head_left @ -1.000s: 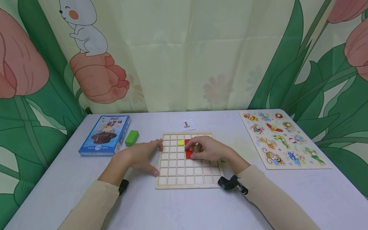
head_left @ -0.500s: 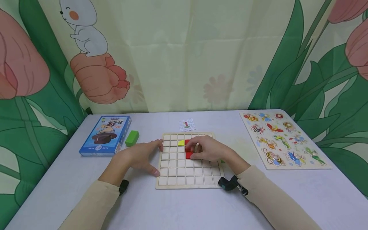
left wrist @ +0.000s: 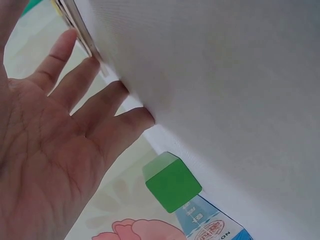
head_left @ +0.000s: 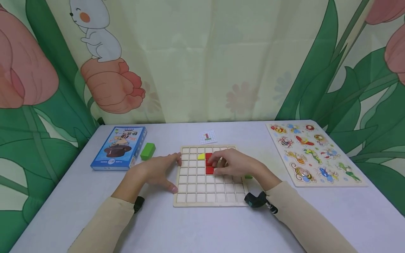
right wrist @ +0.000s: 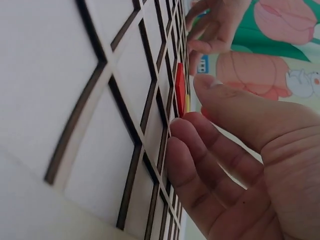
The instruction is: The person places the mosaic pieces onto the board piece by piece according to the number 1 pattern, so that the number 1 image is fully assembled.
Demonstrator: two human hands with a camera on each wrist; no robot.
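My left hand [head_left: 158, 172] has its fingers spread along the left edge of the wooden grid board [head_left: 190, 203], thumb at the lower side. In the left wrist view, the left fingertips [left wrist: 90, 65] are at the board's edge. My right hand [head_left: 235, 162] is over the board, its index finger and thumb curled at a red block [head_left: 209, 170] that lies on the grid. The right wrist view shows the right hand's fingertips [right wrist: 182, 130] close to the red block [right wrist: 179, 92]. A yellow square [head_left: 201, 156] adjoins the red on its left. The right hand covers part of the red.
A small pattern card [head_left: 207, 137] lies behind the board. Left of it are a green block [head_left: 147, 151] and a blue picture box [head_left: 118, 149]. Another green piece [head_left: 249, 176] shows by the right wrist. An insect puzzle board [head_left: 313, 154] lies on the right.
The whole head view has shifted slightly to the right. Both hands and the pieces keep their places relative to the board.
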